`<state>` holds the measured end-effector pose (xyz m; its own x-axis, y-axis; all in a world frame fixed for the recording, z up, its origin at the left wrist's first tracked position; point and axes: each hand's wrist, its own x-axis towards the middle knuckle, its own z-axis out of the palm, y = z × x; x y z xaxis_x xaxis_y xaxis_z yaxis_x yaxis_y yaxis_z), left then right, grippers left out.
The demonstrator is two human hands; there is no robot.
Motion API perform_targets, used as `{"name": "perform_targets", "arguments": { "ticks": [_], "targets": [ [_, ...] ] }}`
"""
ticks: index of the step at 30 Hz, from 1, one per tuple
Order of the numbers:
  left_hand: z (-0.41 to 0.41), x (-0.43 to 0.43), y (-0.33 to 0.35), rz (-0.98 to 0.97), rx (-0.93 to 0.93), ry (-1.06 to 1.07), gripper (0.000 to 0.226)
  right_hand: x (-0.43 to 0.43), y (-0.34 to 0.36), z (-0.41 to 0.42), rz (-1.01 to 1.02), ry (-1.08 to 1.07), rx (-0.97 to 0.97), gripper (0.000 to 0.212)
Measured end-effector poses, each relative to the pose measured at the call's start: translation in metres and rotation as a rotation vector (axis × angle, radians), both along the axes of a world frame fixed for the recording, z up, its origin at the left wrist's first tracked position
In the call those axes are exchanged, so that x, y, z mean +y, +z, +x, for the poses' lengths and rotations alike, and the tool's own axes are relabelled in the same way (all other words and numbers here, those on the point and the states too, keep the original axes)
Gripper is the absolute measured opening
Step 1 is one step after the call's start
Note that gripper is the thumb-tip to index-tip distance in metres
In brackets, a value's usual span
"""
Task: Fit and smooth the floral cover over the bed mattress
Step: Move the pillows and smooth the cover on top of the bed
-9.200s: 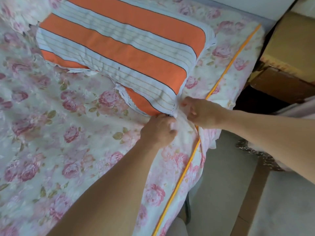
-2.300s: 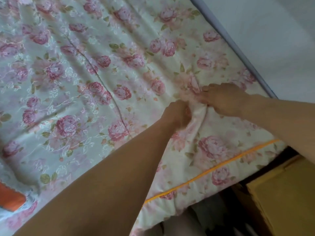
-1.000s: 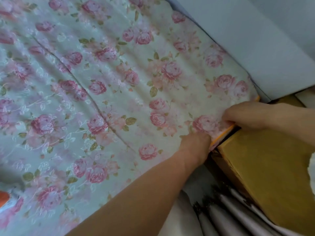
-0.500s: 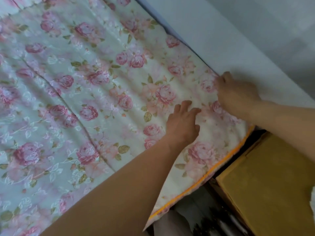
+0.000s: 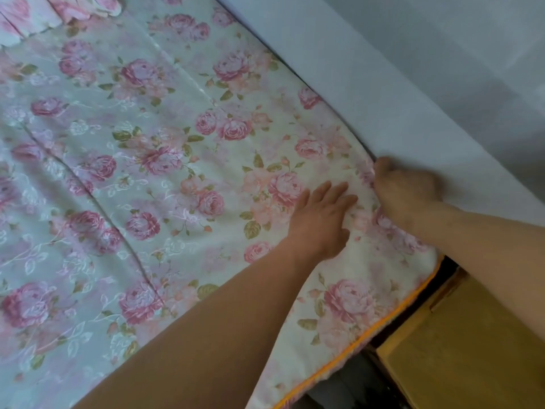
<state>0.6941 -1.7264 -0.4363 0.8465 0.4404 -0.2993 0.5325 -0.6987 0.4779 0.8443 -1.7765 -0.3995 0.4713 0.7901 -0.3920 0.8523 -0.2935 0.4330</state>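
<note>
The floral cover (image 5: 165,160), pale with pink roses and an orange piped edge (image 5: 392,308), lies spread over the mattress. My left hand (image 5: 321,219) rests flat on it near the far corner, fingers straight and pointing toward the wall. My right hand (image 5: 407,193) is at the cover's edge where it meets the wall, fingers curled down into the gap and hidden there. Whether those fingers hold the cloth cannot be made out.
A pale wall (image 5: 413,78) runs along the bed's far side. A yellow-brown cardboard box (image 5: 472,349) stands close against the bed's end at lower right. A floral pillow edge (image 5: 59,10) shows at top left. A long crease (image 5: 97,202) crosses the cover.
Both hands moved from the orange-edged corner by the box up toward the wall. My left hand flattened on the cover, and my right hand went to the wall-side edge.
</note>
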Motion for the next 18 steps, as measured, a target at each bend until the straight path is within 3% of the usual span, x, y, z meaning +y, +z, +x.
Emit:
{"name": "perform_targets", "arguments": {
  "ticks": [2,4,8,11,13,15,18],
  "targets": [
    [0.008,0.004,-0.005,-0.005,0.032,-0.085,0.068,0.005,0.001,-0.003,-0.074,-0.034,0.006,0.067],
    [0.013,0.008,-0.009,0.002,0.023,-0.119,0.069,0.010,0.003,-0.004,-0.099,-0.031,0.039,0.054],
    [0.015,0.014,-0.015,0.041,0.010,-0.162,0.071,0.015,0.000,-0.003,0.104,-0.148,0.216,0.029],
    [0.015,0.018,-0.014,0.014,-0.033,-0.165,0.070,0.015,-0.016,-0.007,0.103,-0.256,0.340,0.041],
    [0.013,0.023,-0.010,-0.024,-0.128,-0.124,0.062,0.013,-0.030,-0.005,0.068,-0.349,0.505,0.037],
    [0.008,0.031,-0.005,-0.021,-0.204,-0.012,0.054,0.016,-0.028,-0.002,0.043,-0.461,0.714,0.004],
    [-0.006,0.049,-0.001,0.073,-0.179,0.192,0.053,0.028,-0.014,-0.001,-0.104,-0.532,0.729,0.009]
  ]
}}
